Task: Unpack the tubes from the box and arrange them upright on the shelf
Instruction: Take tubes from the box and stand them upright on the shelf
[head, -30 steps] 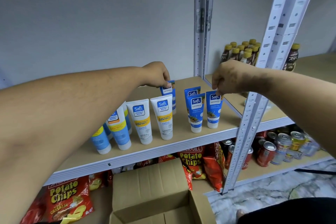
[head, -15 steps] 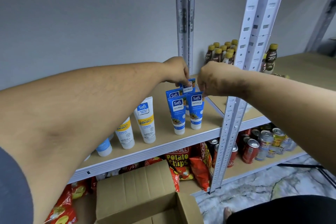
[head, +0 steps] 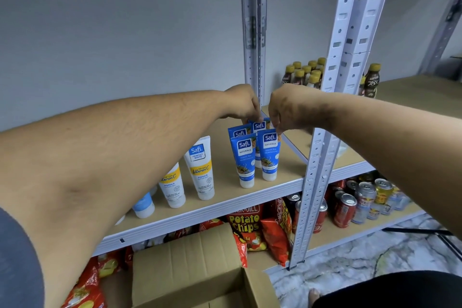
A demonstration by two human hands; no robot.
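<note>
Several blue Safi tubes stand cap-down in a tight cluster on the wooden shelf [head: 225, 189]. My left hand [head: 243, 105] pinches the top of the rear blue tube [head: 258, 126], which stands behind the others. My right hand [head: 287, 107] pinches the top corner of the front right blue tube [head: 269, 157]. Another blue tube [head: 246, 161] stands at the front left. Two white Vitamin C tubes [head: 201, 170] [head: 172, 186] stand upright to the left, with more tubes partly hidden under my left arm. The open cardboard box [head: 190, 262] sits below.
A white perforated shelf post [head: 322, 152] rises just right of my right hand. Brown bottles with yellow caps [head: 303, 75] stand on the neighbouring shelf. Potato chip bags [head: 246, 227] and drink cans [head: 350, 207] fill the lower shelf. Marble floor lies at the lower right.
My left hand carried a blue tube rightward from behind the white tubes to the back of the blue cluster. My right hand stayed on the front right tube's top.
</note>
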